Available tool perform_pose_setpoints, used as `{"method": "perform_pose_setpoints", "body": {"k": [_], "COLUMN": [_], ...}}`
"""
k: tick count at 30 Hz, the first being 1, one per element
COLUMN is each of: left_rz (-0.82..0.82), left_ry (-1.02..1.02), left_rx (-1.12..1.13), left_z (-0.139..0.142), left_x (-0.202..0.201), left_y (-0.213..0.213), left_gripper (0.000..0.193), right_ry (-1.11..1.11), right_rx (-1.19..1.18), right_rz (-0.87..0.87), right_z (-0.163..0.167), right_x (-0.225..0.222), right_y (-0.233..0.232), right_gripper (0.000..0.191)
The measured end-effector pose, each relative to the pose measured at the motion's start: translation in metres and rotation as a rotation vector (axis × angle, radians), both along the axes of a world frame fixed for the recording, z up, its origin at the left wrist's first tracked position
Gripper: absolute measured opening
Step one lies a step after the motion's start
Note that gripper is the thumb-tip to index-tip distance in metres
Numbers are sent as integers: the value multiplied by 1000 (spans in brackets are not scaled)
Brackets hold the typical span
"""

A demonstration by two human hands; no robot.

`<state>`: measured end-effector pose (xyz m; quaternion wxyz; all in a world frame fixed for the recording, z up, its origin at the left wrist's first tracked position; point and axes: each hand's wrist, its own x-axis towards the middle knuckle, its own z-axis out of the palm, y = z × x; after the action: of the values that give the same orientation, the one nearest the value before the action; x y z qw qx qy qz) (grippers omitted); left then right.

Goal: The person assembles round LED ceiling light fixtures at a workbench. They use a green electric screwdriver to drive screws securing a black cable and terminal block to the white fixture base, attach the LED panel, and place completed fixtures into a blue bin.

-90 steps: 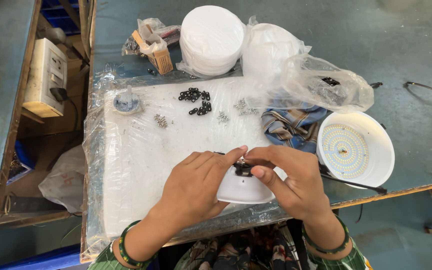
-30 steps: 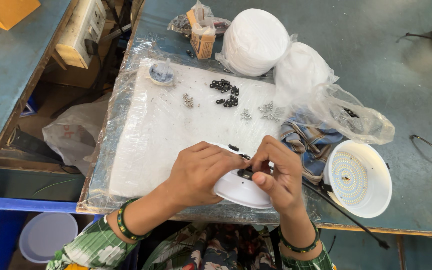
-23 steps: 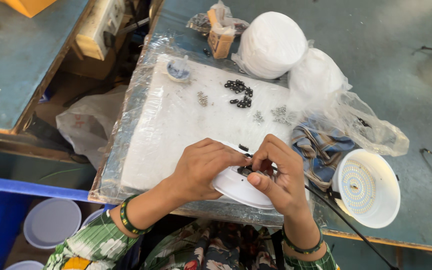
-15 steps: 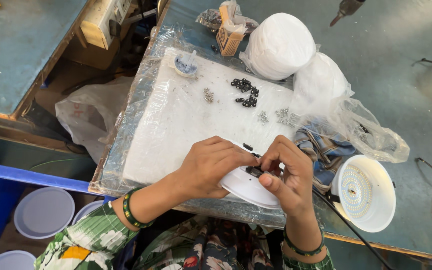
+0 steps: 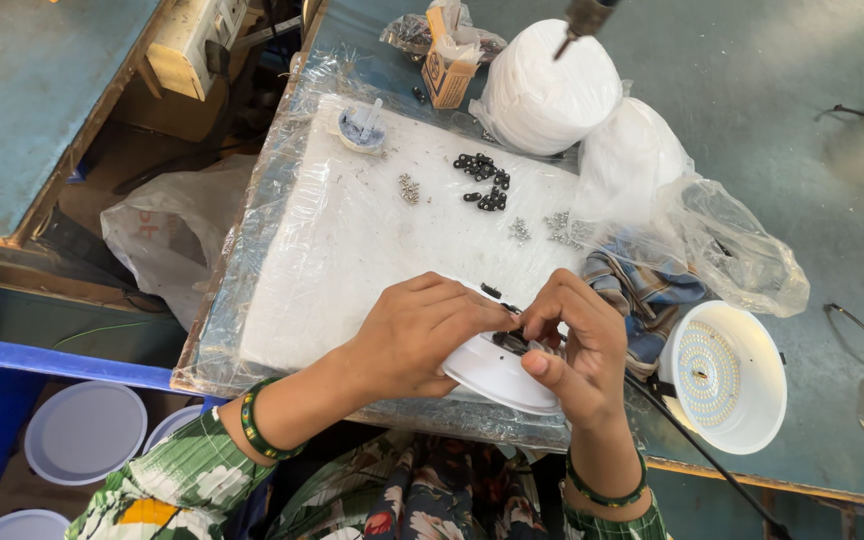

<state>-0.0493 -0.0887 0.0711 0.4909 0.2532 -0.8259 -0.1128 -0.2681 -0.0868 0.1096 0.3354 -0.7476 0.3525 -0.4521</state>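
Bright, even light; sharp, slight edge distortion.

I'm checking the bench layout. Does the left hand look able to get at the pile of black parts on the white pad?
Probably yes. The left hand rests on the white lamp housing, and the black parts lie on the white pad straight ahead, with only bare pad between.

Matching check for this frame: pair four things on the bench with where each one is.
1 white dome housing
2 open lamp with LED disc
3 black small parts
4 cardboard box

a far edge of the bench
b held between left hand and right hand
c loose on the white pad
d right of the hands

1-b, 2-d, 3-c, 4-a
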Motion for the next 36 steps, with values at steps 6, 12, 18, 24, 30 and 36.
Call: {"method": "perform_pose_setpoints", "body": {"k": [6,12,18,24,30,36], "left_rz": [-14,-16,-17,-22,-39,-35], "left_ry": [-4,-33,-40,-51,-41,19], "left_rx": [4,-17,2,6,-23,-63], "left_z": [4,5,3,1,-4,-9], "left_x": [0,-2,-3,-3,0,4], "left_y": [2,0,1,0,-5,-7], "left_gripper": [49,48,47,49,50,43], "right_ry": [-1,-15,-10,-10,-7,28], "right_rx": [3,-6,-6,2,22,58], "right_rz": [1,6,5,5,4,7], "right_z": [-1,-2,-2,-2,2,7], "right_x": [-3,-7,-8,-8,-5,3], "right_y": [-1,-1,-1,0,0,4], "right_gripper": [61,60,60,61,60,59]}}
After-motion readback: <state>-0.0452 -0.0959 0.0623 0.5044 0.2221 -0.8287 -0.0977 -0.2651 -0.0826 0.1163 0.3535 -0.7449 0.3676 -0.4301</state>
